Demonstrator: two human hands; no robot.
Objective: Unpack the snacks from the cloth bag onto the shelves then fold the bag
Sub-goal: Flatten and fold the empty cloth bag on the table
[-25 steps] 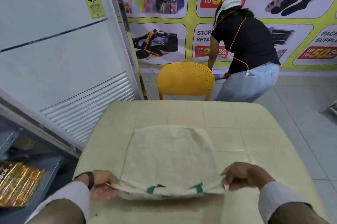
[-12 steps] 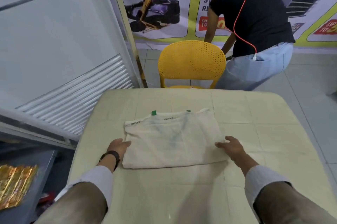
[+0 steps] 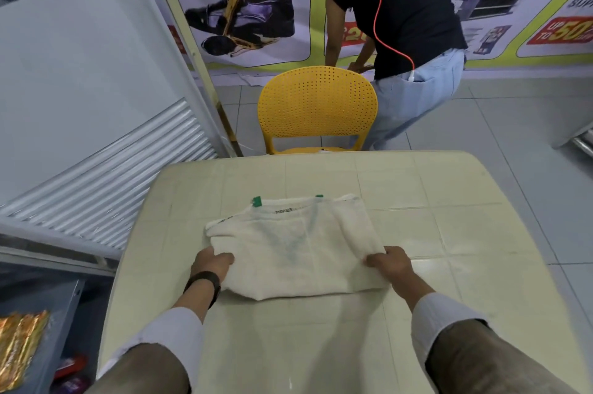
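The cream cloth bag (image 3: 295, 246) lies folded in half on the pale tiled table (image 3: 449, 233), its open edge with green handle tabs at the far side. My left hand (image 3: 210, 262) grips the bag's near left edge, thumb on top. My right hand (image 3: 390, 262) grips the near right edge the same way. A gold snack packet (image 3: 19, 348) lies on a grey shelf (image 3: 59, 329) at the lower left.
A yellow perforated chair (image 3: 316, 108) stands at the table's far edge. Behind it a person in a black top (image 3: 398, 5) bends over by the poster wall. A white cabinet with a louvred panel (image 3: 106, 169) rises on the left.
The bag's near edge, held up a second ago, was folded over to the far side. My hands then slid from the sides to grip the near corners.
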